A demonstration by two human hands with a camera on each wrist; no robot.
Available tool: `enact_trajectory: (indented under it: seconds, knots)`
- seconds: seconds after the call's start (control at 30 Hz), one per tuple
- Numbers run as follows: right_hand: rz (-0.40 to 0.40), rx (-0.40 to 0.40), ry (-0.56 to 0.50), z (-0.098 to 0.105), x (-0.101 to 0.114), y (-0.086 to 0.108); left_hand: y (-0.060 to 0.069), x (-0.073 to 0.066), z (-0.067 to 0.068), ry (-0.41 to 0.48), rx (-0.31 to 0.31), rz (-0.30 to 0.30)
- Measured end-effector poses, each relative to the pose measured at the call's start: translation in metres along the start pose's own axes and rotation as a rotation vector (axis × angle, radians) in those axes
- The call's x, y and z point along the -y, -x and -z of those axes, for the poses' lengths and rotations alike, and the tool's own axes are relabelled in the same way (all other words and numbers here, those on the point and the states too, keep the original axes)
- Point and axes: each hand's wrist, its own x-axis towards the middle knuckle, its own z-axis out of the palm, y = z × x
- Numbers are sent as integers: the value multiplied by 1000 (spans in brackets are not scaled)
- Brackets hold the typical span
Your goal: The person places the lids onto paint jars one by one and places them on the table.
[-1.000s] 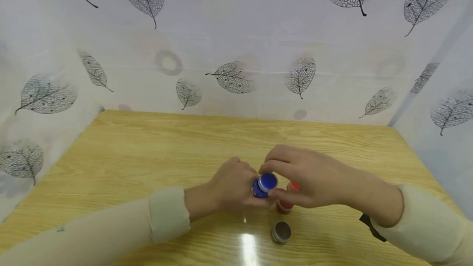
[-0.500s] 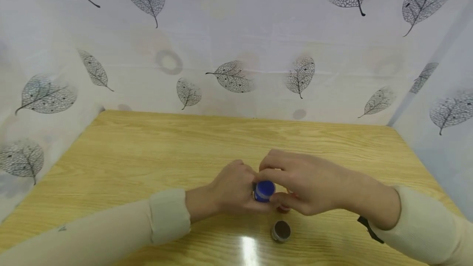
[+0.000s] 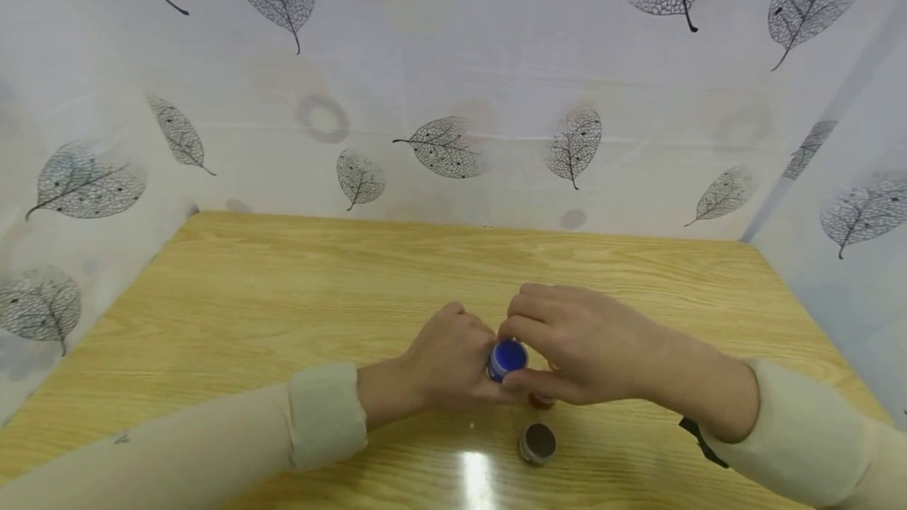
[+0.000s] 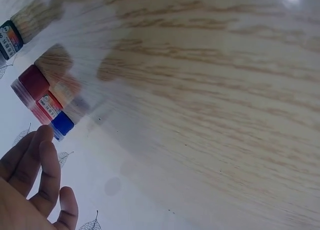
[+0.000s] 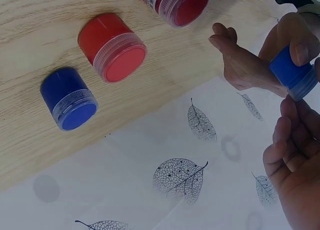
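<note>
My left hand grips a small blue paint jar above the wooden table. From the right, my right hand pinches its round lid between thumb and fingers. In the right wrist view, my right hand's fingertips touch the jar's clear-rimmed lid end, while the left thumb lies on the blue body. My left hand's fingers show in the left wrist view, but the held jar does not.
A red jar, a dark red jar and another blue jar stand on the table. A dark brown-topped jar stands nearer the front. Leaf-patterned cloth hangs behind.
One second ago the blue lid was offset to the upper right of the held jar; now it sits over the jar. My right hand has shifted slightly left and down.
</note>
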Motion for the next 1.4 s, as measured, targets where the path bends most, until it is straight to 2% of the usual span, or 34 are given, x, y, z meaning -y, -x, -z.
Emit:
enact_trajectory:
  seconds: [0.2,0.37,0.53,0.6,0.7,0.83,0.93,1.07,1.17,1.4]
  knots:
    - [-45,-47,61,-5,1,-1,1,-1,0,-35,-49,-10]
    - [-97,-78,105,-10,3,-2,2,-4,3,-111,-35,0]
    - [-90,-148,127,-16,5,-4,3,-11,5,-164,-51,-22]
    - [-74,-174,149,-17,7,-4,3,-14,5,-158,-70,-42]
    - [-18,-207,177,-12,6,-3,2,-14,6,-98,-94,-54]
    - [150,-237,91,-2,-2,-1,-1,-10,6,36,-111,-66]
    - [279,-221,-1,2,-6,-1,-1,-5,3,75,-115,-115]
    - [346,-163,-8,-1,-6,1,0,-1,-1,38,-99,-189]
    - [335,-121,5,-4,-4,4,0,1,-3,40,-70,-204]
    - [250,-73,6,-6,-1,6,-1,2,0,31,-59,-188]
